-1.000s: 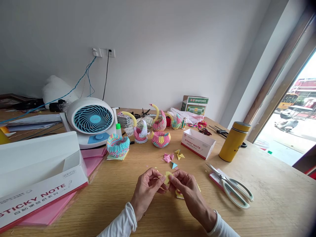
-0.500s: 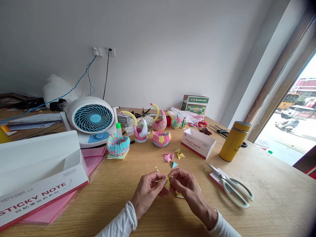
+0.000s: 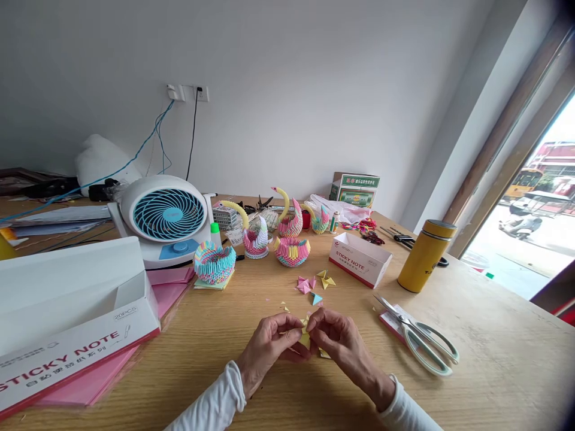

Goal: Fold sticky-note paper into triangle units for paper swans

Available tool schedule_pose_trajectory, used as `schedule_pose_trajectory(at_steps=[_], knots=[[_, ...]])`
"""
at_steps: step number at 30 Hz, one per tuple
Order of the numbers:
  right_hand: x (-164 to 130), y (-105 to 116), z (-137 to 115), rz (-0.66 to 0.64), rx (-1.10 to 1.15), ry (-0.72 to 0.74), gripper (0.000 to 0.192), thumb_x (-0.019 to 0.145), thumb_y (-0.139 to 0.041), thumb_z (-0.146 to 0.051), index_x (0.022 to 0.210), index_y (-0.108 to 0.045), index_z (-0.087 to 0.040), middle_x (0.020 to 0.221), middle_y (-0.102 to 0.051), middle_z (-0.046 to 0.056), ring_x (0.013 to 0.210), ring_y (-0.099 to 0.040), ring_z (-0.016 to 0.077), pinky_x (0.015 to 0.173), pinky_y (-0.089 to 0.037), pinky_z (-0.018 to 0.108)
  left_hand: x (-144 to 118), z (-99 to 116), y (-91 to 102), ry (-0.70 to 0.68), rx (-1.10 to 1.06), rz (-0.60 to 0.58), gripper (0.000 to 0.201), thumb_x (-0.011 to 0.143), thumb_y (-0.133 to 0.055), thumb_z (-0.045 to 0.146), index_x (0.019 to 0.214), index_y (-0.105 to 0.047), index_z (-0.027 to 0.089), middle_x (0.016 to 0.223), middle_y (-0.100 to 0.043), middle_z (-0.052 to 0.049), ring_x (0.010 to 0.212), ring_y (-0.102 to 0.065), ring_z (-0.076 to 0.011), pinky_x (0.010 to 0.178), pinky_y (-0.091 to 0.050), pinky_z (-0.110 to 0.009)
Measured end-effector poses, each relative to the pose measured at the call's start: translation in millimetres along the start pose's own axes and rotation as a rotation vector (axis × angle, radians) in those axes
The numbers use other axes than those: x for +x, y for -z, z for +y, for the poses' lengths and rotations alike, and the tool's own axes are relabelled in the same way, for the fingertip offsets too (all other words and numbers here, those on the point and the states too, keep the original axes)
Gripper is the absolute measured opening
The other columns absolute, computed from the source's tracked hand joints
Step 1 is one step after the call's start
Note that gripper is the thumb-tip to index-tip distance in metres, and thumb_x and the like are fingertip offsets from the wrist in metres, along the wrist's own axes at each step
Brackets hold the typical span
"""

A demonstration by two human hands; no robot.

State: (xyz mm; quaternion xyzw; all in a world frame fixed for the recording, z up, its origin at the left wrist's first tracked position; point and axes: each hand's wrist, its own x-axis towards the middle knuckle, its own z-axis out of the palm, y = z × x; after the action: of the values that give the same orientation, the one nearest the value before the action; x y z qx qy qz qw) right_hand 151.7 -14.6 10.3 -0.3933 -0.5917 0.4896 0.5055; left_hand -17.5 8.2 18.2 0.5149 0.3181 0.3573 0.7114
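Wooden table (image 3: 471, 371) fills my head view, scissors (image 3: 422, 338) off to the right. I see my left hand (image 3: 269, 347) and right hand (image 3: 336, 341) both pinching a small yellow paper piece (image 3: 305, 339) between fingertips, just above the tabletop near me.

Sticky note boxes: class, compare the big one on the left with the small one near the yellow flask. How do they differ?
The big box lies at the left edge, atop pink sheets; the small box stands directly on the table beside the flask. The big box is far longer, with a raised flap; the small box is short and open-topped. Both are white with a red base and "STICKY NOTE" lettering.
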Motion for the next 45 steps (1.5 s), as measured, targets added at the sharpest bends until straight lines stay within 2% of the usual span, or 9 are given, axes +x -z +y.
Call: schedule_pose_trajectory(at_steps=[4, 9, 13, 18, 23, 28, 33, 40, 45], knots=[[0, -1, -3, -0.01, -0.083, 0.028, 0.022, 0.082, -0.065, -0.039, 0.076, -0.061, -0.018, 0.062, -0.057, -0.001, 0.054, -0.057, 0.0127, 0.051, -0.041, 0.023, 0, 0, -0.8, 0.013, -0.016, -0.006, 0.033, 0.074, -0.071, 0.046, 0.08, -0.065, 0.015, 0.075, -0.07, -0.004, 0.063, -0.068, -0.0175, 0.062, -0.055, -0.028], [3, -1, 6, 0.02, 0.056, -0.028, 0.031, 0.079, -0.07, -0.044, 0.088, -0.058, -0.017, 0.061, -0.061, -0.001, 0.052, -0.056, 0.0117, 0.049, -0.04, 0.022, 2, -3, -0.5, -0.043, 0.057, 0.076, 0.039, 0.07, -0.074, 0.049, 0.08, -0.066, 0.012, 0.074, -0.07, -0.006, 0.062, -0.067, -0.0173, 0.062, -0.056, -0.029], [3, 2, 9, 0.029, 0.047, -0.101, 0.036, 0.079, -0.068, -0.05, 0.083, -0.061, -0.014, 0.061, -0.066, 0.003, 0.053, -0.057, 0.0129, 0.051, -0.042, 0.024, 4, -3, 0.8, -0.103, 0.101, 0.077, 0.038, 0.071, -0.073, 0.049, 0.077, -0.067, 0.012, 0.072, -0.068, -0.004, 0.061, -0.067, -0.0174, 0.061, -0.057, -0.029], [2, 1, 0, 0.045, 0.008, -0.104, 0.041, 0.078, -0.066, -0.056, 0.08, -0.064, -0.015, 0.061, -0.067, 0.003, 0.055, -0.06, 0.0149, 0.05, -0.042, 0.024, 5, -3, 1.5, -0.163, 0.165, 0.084, 0.035, 0.073, -0.071, 0.048, 0.075, -0.067, 0.013, 0.069, -0.067, -0.003, 0.059, -0.068, -0.018, 0.059, -0.057, -0.028], [2, 1, -5, 0.006, 0.017, -0.087, 0.039, 0.082, -0.061, -0.055, 0.079, -0.064, -0.016, 0.063, -0.067, 0.003, 0.058, -0.062, 0.0161, 0.053, -0.043, 0.024, 5, -7, 2.0, -0.205, 0.217, 0.094, 0.031, 0.078, -0.067, 0.045, 0.077, -0.066, 0.014, 0.071, -0.065, -0.002, 0.061, -0.068, -0.018, 0.06, -0.058, -0.029], [1, 1, 3, 0.015, -0.094, -0.074, 0.034, 0.085, -0.061, -0.049, 0.08, -0.064, -0.015, 0.065, -0.067, 0.004, 0.056, -0.061, 0.0153, 0.051, -0.041, 0.023, 4, -11, 1.0, -0.24, 0.299, 0.112, 0.028, 0.081, -0.064, 0.042, 0.077, -0.066, 0.015, 0.072, -0.067, -0.004, 0.062, -0.068, -0.0181, 0.06, -0.057, -0.027], [2, -2, 3, 0.052, -0.147, -0.07, 0.031, 0.084, -0.061, -0.046, 0.075, -0.064, -0.016, 0.06, -0.065, 0.003, 0.054, -0.061, 0.0163, 0.051, -0.044, 0.025, 4, -12, 0.0, -0.243, 0.371, 0.124, 0.027, 0.082, -0.063, 0.041, 0.076, -0.065, 0.015, 0.07, -0.067, -0.004, 0.06, -0.069, -0.0186, 0.058, -0.055, -0.025], [1, 2, -4, -0.012, 0.059, -0.178, 0.038, 0.08, -0.063, -0.053, 0.083, -0.065, -0.015, 0.067, -0.069, 0.004, 0.061, -0.066, 0.0176, 0.058, -0.051, 0.027, 7, -15, 5.4, -0.244, 0.382, 0.124, 0.03, 0.082, -0.062, 0.043, 0.077, -0.066, 0.014, 0.068, -0.064, -0.003, 0.057, -0.067, -0.0171, 0.056, -0.054, -0.025], [4, -2, 9, 0.107, 0.044, -0.143, 0.043, 0.075, -0.069, -0.056, 0.08, -0.06, -0.015, 0.059, -0.065, 0.002, 0.051, -0.061, 0.014, 0.05, -0.047, 0.023, 9, -16, 4.9, -0.151, 0.197, 0.072, 0.033, 0.074, -0.072, 0.042, 0.088, -0.064, 0.014, 0.069, -0.066, -0.002, 0.06, -0.066, -0.0158, 0.057, -0.056, -0.026]])
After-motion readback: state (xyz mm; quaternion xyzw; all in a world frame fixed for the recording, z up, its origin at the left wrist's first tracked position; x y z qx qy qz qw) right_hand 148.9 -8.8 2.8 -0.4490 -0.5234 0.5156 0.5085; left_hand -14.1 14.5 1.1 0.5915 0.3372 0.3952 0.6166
